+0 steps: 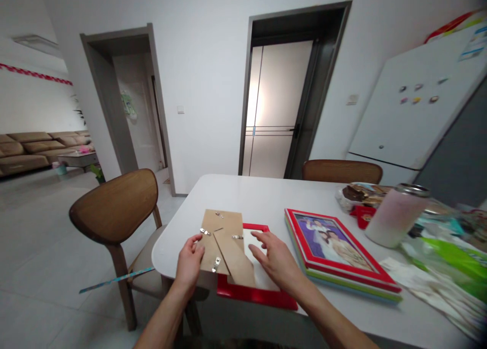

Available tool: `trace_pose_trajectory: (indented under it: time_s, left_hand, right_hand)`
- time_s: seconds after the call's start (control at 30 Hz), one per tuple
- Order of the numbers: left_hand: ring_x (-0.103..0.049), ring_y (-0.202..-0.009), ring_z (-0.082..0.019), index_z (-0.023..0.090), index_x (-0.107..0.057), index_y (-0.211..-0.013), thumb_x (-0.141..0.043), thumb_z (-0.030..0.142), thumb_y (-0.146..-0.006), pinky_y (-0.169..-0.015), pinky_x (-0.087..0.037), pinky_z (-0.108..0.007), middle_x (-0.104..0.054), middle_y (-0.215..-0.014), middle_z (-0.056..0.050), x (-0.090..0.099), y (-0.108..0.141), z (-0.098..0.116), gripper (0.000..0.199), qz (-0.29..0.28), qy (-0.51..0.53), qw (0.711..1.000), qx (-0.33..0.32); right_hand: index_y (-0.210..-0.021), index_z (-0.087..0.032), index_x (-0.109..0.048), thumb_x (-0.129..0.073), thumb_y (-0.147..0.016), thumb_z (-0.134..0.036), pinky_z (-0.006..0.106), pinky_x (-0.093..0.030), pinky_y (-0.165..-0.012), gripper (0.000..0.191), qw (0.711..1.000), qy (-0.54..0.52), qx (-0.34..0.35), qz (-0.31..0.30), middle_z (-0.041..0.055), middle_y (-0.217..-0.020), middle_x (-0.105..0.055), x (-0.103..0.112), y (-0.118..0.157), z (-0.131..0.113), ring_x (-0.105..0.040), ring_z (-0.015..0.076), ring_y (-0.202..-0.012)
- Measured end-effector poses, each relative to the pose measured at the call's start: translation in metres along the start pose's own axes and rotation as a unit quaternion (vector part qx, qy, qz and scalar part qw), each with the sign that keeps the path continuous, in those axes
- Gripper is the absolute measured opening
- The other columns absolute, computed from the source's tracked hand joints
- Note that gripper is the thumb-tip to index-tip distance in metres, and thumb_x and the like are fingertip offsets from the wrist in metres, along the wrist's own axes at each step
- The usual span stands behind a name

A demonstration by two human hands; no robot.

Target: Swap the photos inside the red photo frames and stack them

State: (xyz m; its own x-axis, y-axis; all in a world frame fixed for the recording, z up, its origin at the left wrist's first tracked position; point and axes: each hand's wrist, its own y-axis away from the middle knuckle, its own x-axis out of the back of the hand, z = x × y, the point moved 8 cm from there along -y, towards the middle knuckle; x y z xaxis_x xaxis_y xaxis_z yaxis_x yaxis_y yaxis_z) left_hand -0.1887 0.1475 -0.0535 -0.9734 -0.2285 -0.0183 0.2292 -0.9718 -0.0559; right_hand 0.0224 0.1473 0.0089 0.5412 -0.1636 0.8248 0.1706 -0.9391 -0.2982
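My left hand (pixel 190 260) grips the left edge of a brown picture frame backing board (pixel 232 247), its fingers curled at the edge. Small metal clips sit near the board's edges, and a stand leg (pixel 236 260) lies slanted across it. Under the board is a red picture frame (pixel 258 296), partly covered, near the table's front edge. A white surface (pixel 262 273) shows inside the frame on the right. Over that white area my right hand (pixel 279 260) hovers, thumb and fingers apart, holding nothing that I can see.
To the right lies a stack of framed pictures, a red frame (pixel 342 242) on top. Beyond it stand a pinkish tumbler (pixel 397 217), a green bag (pixel 456 263) and white cloth gloves (pixel 429 288). Wooden chairs (pixel 117 207) flank the white table (pixel 262 192).
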Motion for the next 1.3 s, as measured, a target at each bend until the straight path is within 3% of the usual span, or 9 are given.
trace_pose_trajectory:
  time_s: [0.2, 0.43, 0.57, 0.7, 0.77, 0.87, 1.03, 1.17, 1.3]
  left_hand:
    - [-0.058, -0.054, -0.012, 0.014, -0.045, -0.095, -0.047, 0.018, -0.067, -0.050, -0.043, -0.020, -0.060, -0.064, 0.001, 0.071, -0.014, -0.020, 0.028, 0.056, -0.073, 0.995, 0.031]
    - [-0.057, -0.081, -0.021, 0.016, -0.053, -0.087, -0.055, 0.015, -0.059, -0.072, -0.043, -0.032, -0.060, -0.078, -0.003, 0.089, -0.023, -0.002, 0.028, 0.103, -0.227, 0.968, -0.033]
    - [-0.043, -0.107, -0.022, 0.017, -0.051, -0.097, -0.054, 0.016, -0.061, -0.093, -0.031, -0.036, -0.052, -0.106, -0.007, 0.042, 0.002, 0.021, 0.036, 0.087, -0.266, 0.955, -0.099]
    - [-0.038, -0.112, -0.022, 0.017, -0.044, -0.110, -0.058, 0.022, -0.064, -0.096, -0.029, -0.038, -0.044, -0.120, -0.009, -0.068, 0.051, 0.040, 0.048, -0.112, -0.281, 0.932, -0.198]
    - [-0.035, -0.114, -0.024, 0.018, -0.042, -0.113, -0.060, 0.024, -0.063, -0.096, -0.030, -0.040, -0.040, -0.124, -0.010, -0.108, 0.072, 0.053, 0.053, -0.166, -0.289, 0.910, -0.245]
    - [-0.045, -0.102, -0.021, 0.019, -0.046, -0.108, -0.050, 0.017, -0.070, -0.089, -0.037, -0.038, -0.051, -0.109, -0.008, -0.129, 0.083, 0.078, 0.038, -0.174, -0.307, 0.883, -0.309]
    - [-0.053, -0.081, -0.017, 0.018, -0.048, -0.103, -0.041, 0.015, -0.074, -0.073, -0.045, -0.030, -0.055, -0.088, -0.005, -0.066, 0.051, 0.098, 0.030, -0.009, -0.262, 0.919, -0.295]
    - [-0.055, -0.064, -0.013, 0.016, -0.046, -0.099, -0.050, 0.022, -0.067, -0.059, -0.046, -0.024, -0.053, -0.072, 0.001, 0.006, 0.023, 0.054, 0.033, 0.088, -0.145, 0.975, -0.146]
    - [-0.054, -0.054, -0.011, 0.014, -0.044, -0.097, -0.052, 0.022, -0.060, -0.051, -0.043, -0.021, -0.050, -0.064, 0.005, 0.036, 0.020, 0.004, 0.039, 0.084, -0.076, 0.992, -0.054]
  right_hand:
    - [-0.113, -0.007, -0.046, -0.043, -0.073, -0.023, 0.030, -0.037, -0.077, 0.044, 0.986, 0.131, -0.091, -0.039, 0.0159, -0.093, -0.057, -0.024, 0.019, 0.067, -0.053, 0.0228, -0.086]
    - [-0.115, -0.003, -0.041, -0.043, -0.065, -0.015, 0.031, -0.039, -0.071, 0.052, 0.988, 0.028, -0.155, 0.005, 0.0148, -0.083, -0.060, -0.020, 0.015, 0.085, -0.056, 0.0220, -0.078]
    - [-0.128, -0.010, -0.021, -0.040, -0.067, -0.018, 0.029, -0.044, -0.056, 0.064, 0.912, -0.317, -0.259, -0.017, 0.0056, -0.070, -0.061, -0.024, 0.026, 0.086, -0.057, 0.0163, -0.056]
    - [-0.132, -0.019, -0.007, -0.044, -0.068, -0.021, 0.028, -0.045, -0.053, 0.074, 0.795, -0.548, -0.259, -0.021, 0.0006, -0.068, -0.062, -0.019, 0.031, 0.059, -0.057, 0.0139, -0.051]
    - [-0.131, -0.022, -0.009, -0.051, -0.066, -0.022, 0.027, -0.046, -0.054, 0.078, 0.780, -0.579, -0.236, -0.012, -0.0024, -0.062, -0.059, -0.010, 0.028, 0.046, -0.056, 0.0131, -0.050]
    - [-0.131, -0.022, -0.015, -0.059, -0.064, -0.026, 0.025, -0.045, -0.051, 0.080, 0.784, -0.583, -0.212, -0.015, -0.0046, -0.057, -0.056, -0.003, 0.023, 0.036, -0.054, 0.0118, -0.049]
    - [-0.129, -0.014, -0.021, -0.056, -0.063, -0.029, 0.021, -0.040, -0.045, 0.076, 0.868, -0.445, -0.221, 0.015, -0.0027, -0.056, -0.056, -0.003, 0.021, 0.061, -0.055, 0.0127, -0.050]
    - [-0.124, -0.008, -0.033, -0.044, -0.067, -0.025, 0.024, -0.041, -0.050, 0.060, 0.958, -0.200, -0.206, 0.011, 0.0012, -0.058, -0.059, -0.008, 0.026, 0.085, -0.057, 0.0161, -0.053]
    - [-0.118, -0.004, -0.042, -0.040, -0.070, -0.023, 0.029, -0.042, -0.070, 0.052, 0.987, 0.002, -0.162, -0.016, 0.0137, -0.088, -0.063, -0.016, 0.027, 0.091, -0.059, 0.0212, -0.077]
